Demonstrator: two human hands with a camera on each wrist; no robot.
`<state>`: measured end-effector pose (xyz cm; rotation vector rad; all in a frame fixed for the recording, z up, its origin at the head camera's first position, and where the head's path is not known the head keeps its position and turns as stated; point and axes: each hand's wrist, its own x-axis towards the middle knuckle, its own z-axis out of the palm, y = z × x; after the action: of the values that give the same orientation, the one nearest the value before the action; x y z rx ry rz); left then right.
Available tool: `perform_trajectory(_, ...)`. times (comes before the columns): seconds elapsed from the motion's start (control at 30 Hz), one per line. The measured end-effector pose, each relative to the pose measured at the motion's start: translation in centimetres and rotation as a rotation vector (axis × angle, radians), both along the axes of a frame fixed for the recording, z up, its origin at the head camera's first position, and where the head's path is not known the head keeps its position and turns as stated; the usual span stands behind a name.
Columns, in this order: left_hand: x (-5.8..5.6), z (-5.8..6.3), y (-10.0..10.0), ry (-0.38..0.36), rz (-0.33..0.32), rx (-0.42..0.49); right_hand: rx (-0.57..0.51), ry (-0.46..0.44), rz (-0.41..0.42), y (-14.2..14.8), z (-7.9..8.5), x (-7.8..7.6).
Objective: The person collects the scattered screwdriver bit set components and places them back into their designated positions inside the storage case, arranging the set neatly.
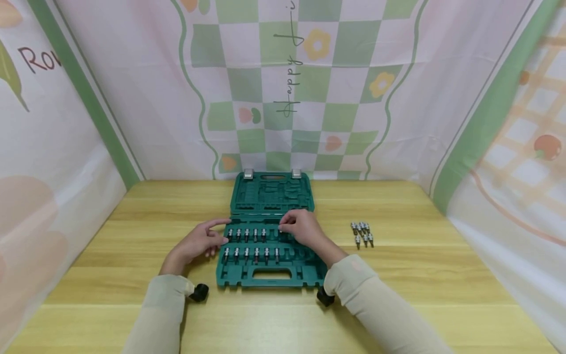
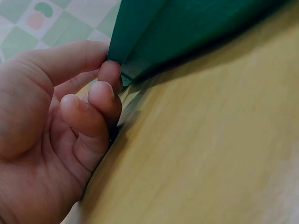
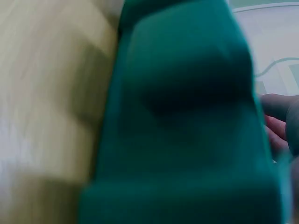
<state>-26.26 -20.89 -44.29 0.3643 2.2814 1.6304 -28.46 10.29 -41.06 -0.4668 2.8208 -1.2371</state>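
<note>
A green plastic tool case [image 1: 271,282] lies open on the table, its lid [image 1: 271,194] tipped back. Two rows of silvery bit sockets [image 1: 246,235] with dark tips stand in its left and middle slots. My left hand [image 1: 196,242] rests at the case's left edge, index finger stretched toward the hinge and thumb on the rim. In the left wrist view its lower fingers [image 2: 105,100] bend loosely beside the wall. My right hand [image 1: 304,228] pinches a bit socket [image 1: 280,228] over the upper row; the fingers hide most of it.
Several loose bit sockets [image 1: 362,233] lie grouped on the wooden table [image 1: 420,275] right of the case. Dark wrist devices [image 1: 200,293] sit at both cuffs. A patterned cloth [image 1: 283,88] hangs behind the table and at both sides.
</note>
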Motion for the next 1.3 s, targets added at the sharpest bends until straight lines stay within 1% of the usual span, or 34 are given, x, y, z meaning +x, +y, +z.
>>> perform_trajectory(0.3,-0.1,-0.1,0.0,0.004,-0.004,0.005,-0.016,0.011,0.034,-1.4,-0.2,0.0)
perform_trajectory(0.6,-0.1,-0.1,0.0,-0.003,0.005,0.003,-0.013,0.011,0.033,-2.1,-0.5,-0.1)
perform_trajectory(0.83,-0.1,-0.1,0.0,-0.001,0.005,0.001,0.003,-0.005,0.035,-2.2,-0.9,-0.3)
perform_trajectory(1.1,-0.1,0.0,0.0,-0.007,0.008,0.003,0.065,0.018,0.06,-2.1,-0.7,-0.4)
perform_trajectory(1.3,-0.1,0.0,0.0,-0.006,0.01,-0.005,0.072,-0.002,0.09,-2.0,-0.4,-0.6)
